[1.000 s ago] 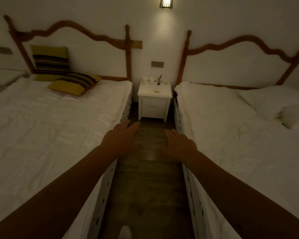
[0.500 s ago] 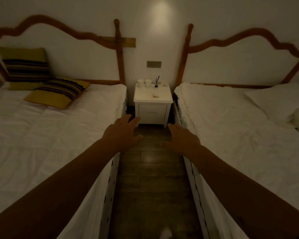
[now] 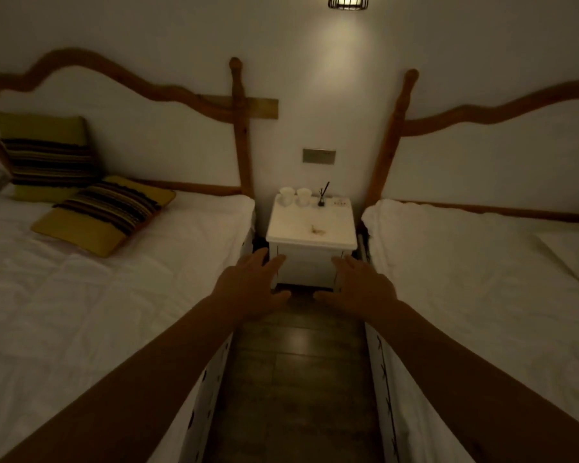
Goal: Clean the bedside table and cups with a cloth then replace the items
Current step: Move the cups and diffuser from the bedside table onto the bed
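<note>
The little white desk stands straight ahead of the hands, at the far end of the floor strip between two beds. The left bed is on one side and the right bed is on the other. The desk sits against the wall, under a lamp.

Both arms reach forward. The left hand and the right hand are held out with straight, spread fingers. They hold nothing. In the picture their fingertips line up with the front of the desk, but I cannot tell if they touch it. I think they are still short of it.

The two cups stand side by side at the back of the desk top, on its left half. The left hand looks a bit nearer to them. A small dark bottle with sticks stands just to the right of the cups. A little brown scrap lies near the middle of the top.

No cloth shows anywhere, so the cleaning has not begun. I think the next move is to step closer, then reach up and over the front edge to get the cups. The hands are low now, in front of the drawer part, so they must go up and forward.
</note>
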Demonstrator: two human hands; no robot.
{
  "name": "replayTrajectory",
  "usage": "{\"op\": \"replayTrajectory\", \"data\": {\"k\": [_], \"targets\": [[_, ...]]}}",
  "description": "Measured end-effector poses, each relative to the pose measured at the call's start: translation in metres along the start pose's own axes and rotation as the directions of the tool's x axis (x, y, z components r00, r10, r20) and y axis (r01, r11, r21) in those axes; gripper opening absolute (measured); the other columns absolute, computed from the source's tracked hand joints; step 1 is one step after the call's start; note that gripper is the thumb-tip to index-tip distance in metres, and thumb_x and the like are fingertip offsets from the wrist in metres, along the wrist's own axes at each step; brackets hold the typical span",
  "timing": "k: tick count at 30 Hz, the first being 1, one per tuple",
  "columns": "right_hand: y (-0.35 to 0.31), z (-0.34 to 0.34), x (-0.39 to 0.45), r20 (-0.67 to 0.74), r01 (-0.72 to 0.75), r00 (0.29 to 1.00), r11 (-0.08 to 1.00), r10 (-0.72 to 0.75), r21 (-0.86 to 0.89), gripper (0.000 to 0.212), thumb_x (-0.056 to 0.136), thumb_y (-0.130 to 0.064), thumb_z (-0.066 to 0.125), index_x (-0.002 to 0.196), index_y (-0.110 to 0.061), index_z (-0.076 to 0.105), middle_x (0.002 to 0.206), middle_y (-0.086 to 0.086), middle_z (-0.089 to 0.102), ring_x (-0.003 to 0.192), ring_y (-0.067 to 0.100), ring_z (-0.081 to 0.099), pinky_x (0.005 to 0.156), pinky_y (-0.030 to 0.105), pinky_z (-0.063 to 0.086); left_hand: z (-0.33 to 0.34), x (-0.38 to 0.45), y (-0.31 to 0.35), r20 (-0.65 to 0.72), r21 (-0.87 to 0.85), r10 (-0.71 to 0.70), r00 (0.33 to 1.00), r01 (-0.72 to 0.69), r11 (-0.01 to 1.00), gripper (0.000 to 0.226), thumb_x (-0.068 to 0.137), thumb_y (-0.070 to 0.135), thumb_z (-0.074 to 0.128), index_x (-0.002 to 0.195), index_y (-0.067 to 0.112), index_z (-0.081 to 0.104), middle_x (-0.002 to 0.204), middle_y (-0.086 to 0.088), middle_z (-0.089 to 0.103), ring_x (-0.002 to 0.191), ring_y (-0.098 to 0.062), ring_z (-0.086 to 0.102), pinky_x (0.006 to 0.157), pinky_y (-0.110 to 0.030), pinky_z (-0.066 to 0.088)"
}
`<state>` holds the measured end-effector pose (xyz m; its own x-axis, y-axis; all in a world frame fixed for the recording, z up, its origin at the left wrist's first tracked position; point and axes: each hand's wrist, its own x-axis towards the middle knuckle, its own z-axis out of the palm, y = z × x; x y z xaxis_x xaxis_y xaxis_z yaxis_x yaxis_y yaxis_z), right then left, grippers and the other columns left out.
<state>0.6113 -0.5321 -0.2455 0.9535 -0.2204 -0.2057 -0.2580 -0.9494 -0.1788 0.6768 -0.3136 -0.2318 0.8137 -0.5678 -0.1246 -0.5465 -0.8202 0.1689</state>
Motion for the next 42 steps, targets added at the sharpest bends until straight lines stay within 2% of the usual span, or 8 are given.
{"op": "replayTrajectory", "data": {"k": [7,12,18,23,30,35,39,42], "targets": [[0.011,-0.013,0.143,-0.009,0.079,0.997,0.997,-0.079,-0.002,0.091,0.073,-0.071,0.059,0.144,-0.027,0.023,0.145,0.002,0.037,0.128,0.026,0.04,0.1,0.051,0.042,-0.006,0.145,-0.038,-0.011,-0.041,-0.009,1.0,0.008,0.999,0.082,0.083,0.065,0.051,0.149,0.032,0.015,0.157,-0.008,0.018,0.14,-0.031,0.025,0.109,-0.05,0.034],[0.012,-0.005,0.26,0.01,0.032,0.999,0.999,-0.032,0.0,0.089,0.075,-0.068,0.06,0.145,-0.028,0.023,0.147,0.001,0.036,0.128,0.026,0.04,0.099,0.048,0.043,-0.002,0.267,-0.084,0.011,-0.035,0.034,0.999,-0.034,0.999,0.078,0.081,0.065,0.052,0.145,0.033,0.02,0.145,-0.009,0.034,0.129,-0.031,0.039,0.099,-0.051,0.043],[0.015,-0.01,0.396,0.081,-0.053,0.995,0.998,0.051,0.025,0.088,0.074,-0.069,0.059,0.144,-0.03,0.021,0.145,0.001,0.037,0.126,0.028,0.041,0.097,0.049,0.044,-0.011,0.4,-0.137,0.083,0.019,0.01,0.997,-0.012,1.0,0.081,0.081,0.067,0.049,0.146,0.032,0.017,0.152,-0.009,0.026,0.133,-0.032,0.034,0.101,-0.05,0.039],[0.025,-0.013,0.486,0.055,-0.077,0.996,0.995,0.074,0.064,0.079,0.075,-0.066,0.059,0.138,-0.027,0.031,0.136,0.002,0.046,0.117,0.027,0.049,0.089,0.046,0.049,-0.008,0.494,-0.161,0.111,-0.017,0.012,0.994,-0.01,1.0,0.079,0.081,0.066,0.05,0.146,0.029,0.022,0.146,-0.01,0.033,0.127,-0.031,0.041,0.095,-0.047,0.044],[0.059,0.015,0.627,0.094,-0.073,0.994,0.989,0.062,0.126,0.065,0.078,-0.056,0.065,0.129,-0.022,0.042,0.125,0.003,0.055,0.108,0.024,0.057,0.081,0.039,0.052,0.034,0.619,-0.179,0.183,-0.042,-0.068,0.981,0.077,0.996,0.079,0.082,0.063,0.049,0.147,0.032,0.018,0.153,-0.01,0.026,0.134,-0.033,0.035,0.1,-0.05,0.04],[0.081,0.043,0.727,0.178,-0.083,0.983,0.98,0.051,0.178,0.059,0.078,-0.052,0.065,0.126,-0.023,0.045,0.121,0.003,0.055,0.105,0.026,0.056,0.078,0.041,0.053,0.075,0.698,-0.186,0.213,-0.059,-0.078,0.974,0.093,0.994,0.073,0.082,0.059,0.05,0.145,0.03,0.025,0.146,-0.011,0.036,0.126,-0.033,0.042,0.094,-0.046,0.043],[0.091,0.076,0.788,0.22,-0.096,0.974,0.981,0.057,0.17,0.06,0.079,-0.051,0.065,0.127,-0.023,0.043,0.126,0.005,0.051,0.11,0.029,0.052,0.077,0.041,0.05,0.113,0.766,-0.193,0.248,-0.087,-0.102,0.963,0.127,0.988,0.072,0.084,0.059,0.049,0.145,0.033,0.021,0.147,-0.009,0.032,0.127,-0.032,0.039,0.096,-0.05,0.044],[0.096,0.106,0.826,0.233,-0.105,0.97,0.982,0.066,0.156,0.069,0.081,-0.05,0.066,0.136,-0.02,0.036,0.139,0.008,0.041,0.12,0.033,0.046,0.083,0.045,0.05,0.15,0.809,-0.199,0.233,-0.124,-0.094,0.968,0.126,0.984,0.073,0.086,0.057,0.051,0.147,0.03,0.022,0.15,-0.008,0.03,0.13,-0.031,0.036,0.099,-0.05,0.042]]}}
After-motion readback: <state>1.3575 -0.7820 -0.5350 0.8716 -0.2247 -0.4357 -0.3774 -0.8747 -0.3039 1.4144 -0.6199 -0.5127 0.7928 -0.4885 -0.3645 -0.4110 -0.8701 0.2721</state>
